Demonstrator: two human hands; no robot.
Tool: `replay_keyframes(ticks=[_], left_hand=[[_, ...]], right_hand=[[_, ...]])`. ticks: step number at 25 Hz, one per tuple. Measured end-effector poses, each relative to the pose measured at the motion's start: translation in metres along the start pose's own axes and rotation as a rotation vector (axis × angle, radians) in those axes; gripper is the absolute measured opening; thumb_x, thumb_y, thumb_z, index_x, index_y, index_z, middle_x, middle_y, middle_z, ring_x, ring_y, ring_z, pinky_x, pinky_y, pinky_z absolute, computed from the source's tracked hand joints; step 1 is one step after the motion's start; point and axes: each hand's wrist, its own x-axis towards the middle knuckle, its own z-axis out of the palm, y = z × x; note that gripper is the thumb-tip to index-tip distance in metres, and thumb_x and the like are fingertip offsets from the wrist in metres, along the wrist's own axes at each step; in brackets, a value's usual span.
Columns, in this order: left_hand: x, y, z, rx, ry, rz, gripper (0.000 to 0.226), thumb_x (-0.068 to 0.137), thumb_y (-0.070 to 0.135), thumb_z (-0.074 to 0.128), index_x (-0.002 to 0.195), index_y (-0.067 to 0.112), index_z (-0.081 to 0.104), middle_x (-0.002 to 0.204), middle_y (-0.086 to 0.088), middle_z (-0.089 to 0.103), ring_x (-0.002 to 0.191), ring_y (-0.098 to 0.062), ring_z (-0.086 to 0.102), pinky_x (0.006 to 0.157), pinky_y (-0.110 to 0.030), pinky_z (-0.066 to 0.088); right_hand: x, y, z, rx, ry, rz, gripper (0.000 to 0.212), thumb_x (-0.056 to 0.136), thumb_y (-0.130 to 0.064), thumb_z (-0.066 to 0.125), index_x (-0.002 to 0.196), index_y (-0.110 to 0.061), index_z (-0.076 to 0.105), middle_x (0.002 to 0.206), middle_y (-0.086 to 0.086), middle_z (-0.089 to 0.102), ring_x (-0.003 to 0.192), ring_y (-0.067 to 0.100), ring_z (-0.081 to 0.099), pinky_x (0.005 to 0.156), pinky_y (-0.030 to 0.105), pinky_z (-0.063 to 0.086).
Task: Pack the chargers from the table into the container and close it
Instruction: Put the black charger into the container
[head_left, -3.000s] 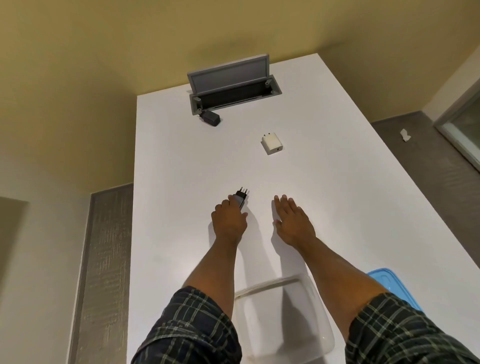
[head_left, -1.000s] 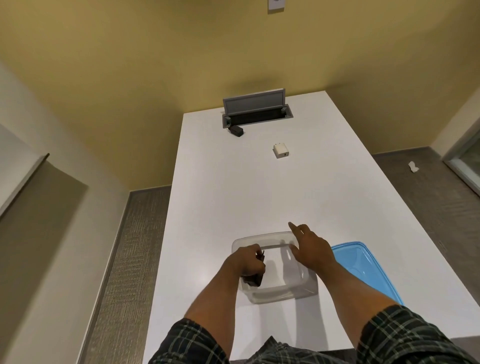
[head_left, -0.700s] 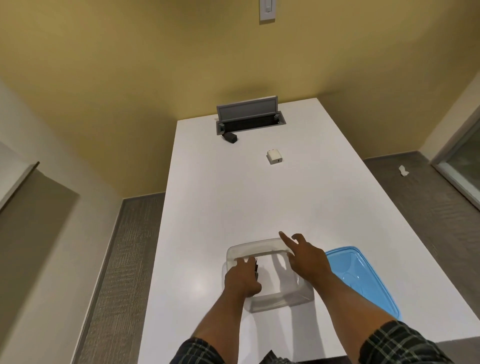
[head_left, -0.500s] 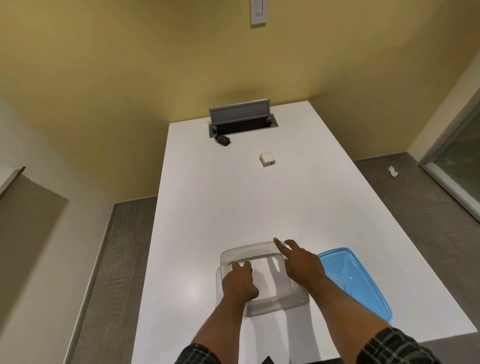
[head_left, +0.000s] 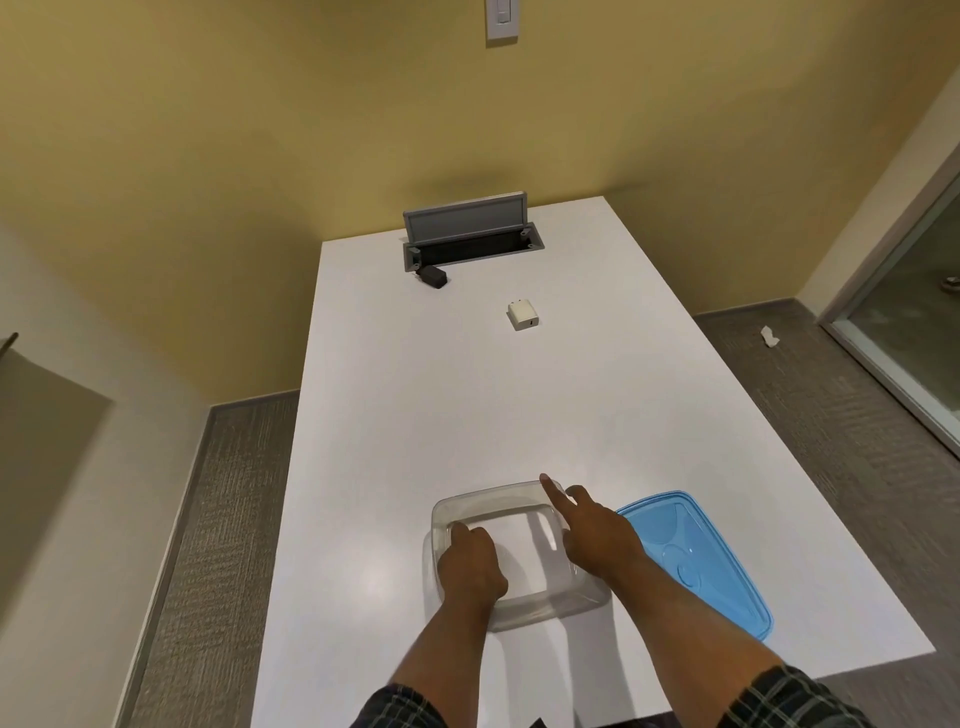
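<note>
Hands work at a clear plastic container (head_left: 519, 558) near the tabletop's (head_left: 415, 415) near edge. The left hand (head_left: 470, 569) reaches inside with fingers curled downward; whether it grips anything cannot be told. The right hand (head_left: 597, 538) rests on the container's right rim, loosely open, forefinger extended, grasping nothing. A translucent blue lid (head_left: 691, 558), rounded-rectangular, lies flat just right of the container. A white charger (head_left: 523, 317), boxy, sits toward the far edge. A black charger (head_left: 433, 276) lies beside the grey hatch (head_left: 467, 228), whose flap stands open.
</note>
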Motion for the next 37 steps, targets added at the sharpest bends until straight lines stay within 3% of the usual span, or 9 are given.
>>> replay_keyframes(ticks=[8, 15, 18, 22, 27, 29, 31, 33, 37], left_hand=[[0.014, 0.001, -0.003, 0.282, 0.013, 0.082, 0.049, 0.086, 0.012, 0.072, 0.133, 0.004, 0.058, 0.137, -0.019, 0.050, 0.119, -0.029, 0.061, 0.095, -0.032, 0.050], [0.014, -0.002, -0.007, 0.354, -0.027, 0.139, 0.048, 0.085, 0.010, 0.073, 0.130, 0.003, 0.059, 0.134, -0.017, 0.053, 0.120, -0.031, 0.060, 0.096, -0.034, 0.050], [0.011, -0.005, -0.013, 0.308, -0.012, 0.178, 0.045, 0.086, 0.017, 0.072, 0.128, 0.007, 0.060, 0.132, -0.014, 0.055, 0.116, -0.030, 0.062, 0.093, -0.035, 0.050], [0.015, -0.008, -0.033, 0.262, 0.162, 0.379, 0.035, 0.099, 0.036, 0.048, 0.124, 0.012, 0.055, 0.124, -0.010, 0.057, 0.106, -0.033, 0.064, 0.084, -0.040, 0.049], [0.036, -0.015, -0.065, 0.198, 0.409, 0.520, 0.033, 0.098, 0.038, 0.043, 0.115, 0.014, 0.056, 0.113, -0.006, 0.058, 0.097, -0.030, 0.059, 0.072, -0.039, 0.045], [0.048, -0.019, -0.076, 0.183, 0.475, 0.496, 0.043, 0.094, 0.041, 0.046, 0.124, 0.012, 0.056, 0.117, -0.006, 0.060, 0.097, -0.029, 0.059, 0.075, -0.039, 0.046], [0.061, -0.023, -0.086, 0.175, 0.507, 0.458, 0.060, 0.092, 0.044, 0.046, 0.140, 0.008, 0.049, 0.131, -0.008, 0.058, 0.109, -0.029, 0.058, 0.082, -0.041, 0.048], [0.071, -0.025, -0.096, 0.124, 0.522, 0.420, 0.072, 0.093, 0.046, 0.044, 0.151, 0.006, 0.037, 0.148, -0.012, 0.049, 0.128, -0.031, 0.051, 0.093, -0.043, 0.048], [0.091, -0.023, -0.114, 0.065, 0.489, 0.391, 0.082, 0.092, 0.053, 0.027, 0.158, 0.006, 0.021, 0.160, -0.012, 0.034, 0.144, -0.029, 0.038, 0.105, -0.043, 0.042]], right_hand=[[0.000, 0.003, -0.005, -0.025, -0.026, -0.002, 0.086, 0.093, -0.017, 0.049, 0.154, -0.041, -0.007, 0.114, 0.002, 0.055, 0.077, 0.022, 0.063, 0.069, 0.037, 0.058], [-0.003, 0.004, -0.007, -0.044, -0.033, -0.011, 0.084, 0.092, -0.022, 0.047, 0.155, -0.040, -0.006, 0.113, 0.002, 0.057, 0.081, 0.025, 0.065, 0.071, 0.039, 0.057], [-0.003, 0.003, -0.014, -0.084, -0.008, -0.032, 0.079, 0.094, -0.034, 0.048, 0.156, -0.038, 0.000, 0.115, 0.002, 0.060, 0.090, 0.026, 0.066, 0.073, 0.036, 0.051], [0.003, 0.002, -0.024, -0.201, 0.097, -0.089, 0.064, 0.098, -0.059, 0.034, 0.154, -0.040, 0.013, 0.110, 0.003, 0.067, 0.094, 0.028, 0.067, 0.072, 0.035, 0.045], [0.025, -0.006, -0.031, -0.239, 0.321, -0.086, 0.054, 0.098, -0.063, 0.024, 0.146, -0.042, 0.038, 0.084, 0.000, 0.072, 0.069, 0.026, 0.070, 0.056, 0.030, 0.036], [0.037, -0.010, -0.037, -0.254, 0.332, -0.071, 0.051, 0.099, -0.059, 0.032, 0.144, -0.039, 0.042, 0.082, 0.001, 0.072, 0.065, 0.027, 0.069, 0.054, 0.030, 0.035], [0.049, -0.013, -0.044, -0.275, 0.326, -0.042, 0.051, 0.097, -0.057, 0.033, 0.140, -0.035, 0.050, 0.078, 0.000, 0.071, 0.060, 0.026, 0.068, 0.052, 0.029, 0.033], [0.059, -0.014, -0.049, -0.291, 0.332, -0.016, 0.053, 0.097, -0.055, 0.034, 0.139, -0.029, 0.052, 0.084, 0.000, 0.071, 0.064, 0.027, 0.068, 0.052, 0.029, 0.033], [0.082, -0.016, -0.060, -0.297, 0.224, -0.032, 0.057, 0.100, -0.048, 0.038, 0.151, -0.024, 0.028, 0.124, 0.004, 0.059, 0.100, 0.029, 0.064, 0.065, 0.035, 0.040]])
